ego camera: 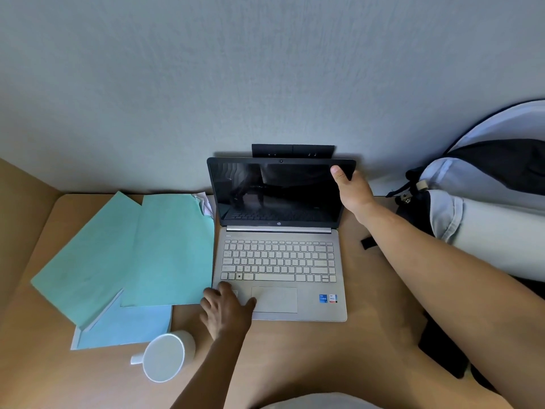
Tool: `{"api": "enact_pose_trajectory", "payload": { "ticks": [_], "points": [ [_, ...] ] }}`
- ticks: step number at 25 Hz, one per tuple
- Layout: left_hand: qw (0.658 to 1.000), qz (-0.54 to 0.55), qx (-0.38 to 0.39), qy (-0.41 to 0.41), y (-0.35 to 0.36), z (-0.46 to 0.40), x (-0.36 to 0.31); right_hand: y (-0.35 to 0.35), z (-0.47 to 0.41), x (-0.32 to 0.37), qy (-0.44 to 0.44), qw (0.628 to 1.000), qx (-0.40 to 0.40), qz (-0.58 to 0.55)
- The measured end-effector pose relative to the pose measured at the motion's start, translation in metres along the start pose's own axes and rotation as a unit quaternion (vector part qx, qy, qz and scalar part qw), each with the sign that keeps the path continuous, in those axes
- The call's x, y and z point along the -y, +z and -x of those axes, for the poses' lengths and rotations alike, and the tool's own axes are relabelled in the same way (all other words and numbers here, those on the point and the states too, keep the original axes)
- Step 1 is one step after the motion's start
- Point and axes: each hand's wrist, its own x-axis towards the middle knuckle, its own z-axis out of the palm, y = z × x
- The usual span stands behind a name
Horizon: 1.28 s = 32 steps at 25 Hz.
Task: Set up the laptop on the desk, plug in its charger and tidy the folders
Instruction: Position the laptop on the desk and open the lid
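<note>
A silver laptop [278,261] stands open on the wooden desk [368,335], its black screen dark. My right hand [351,188] grips the lid's upper right corner, thumb on the bezel. My left hand [225,309] lies flat on the palm rest at the front left corner, fingers spread. Two green folders [141,246] lie fanned out left of the laptop, touching its edge, with white papers sticking out at the top. A light blue folder [129,327] lies partly under them. No charger is in sight.
A white mug [165,357] lies on its side near the desk's front, just left of my left forearm. A grey and black backpack [486,196] fills the right end. A black socket strip [292,150] sits on the wall behind the lid.
</note>
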Motion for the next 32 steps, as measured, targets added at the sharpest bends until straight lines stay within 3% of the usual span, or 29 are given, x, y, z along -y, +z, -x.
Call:
{"api": "enact_pose_trajectory", "payload": {
  "ticks": [12,22,32],
  "points": [
    [0.997,-0.065,-0.010,0.044,0.008,0.017,0.011,0.003,0.013,-0.017,-0.058,0.997,-0.010,-0.044],
    [0.996,0.064,0.014,-0.056,-0.001,0.016,0.015,0.003,0.024,-0.031,-0.063,0.997,-0.022,-0.046],
    [0.999,0.010,-0.006,-0.051,0.006,0.038,0.035,0.004,0.050,-0.055,-0.066,0.996,-0.036,-0.038]
  ]
}}
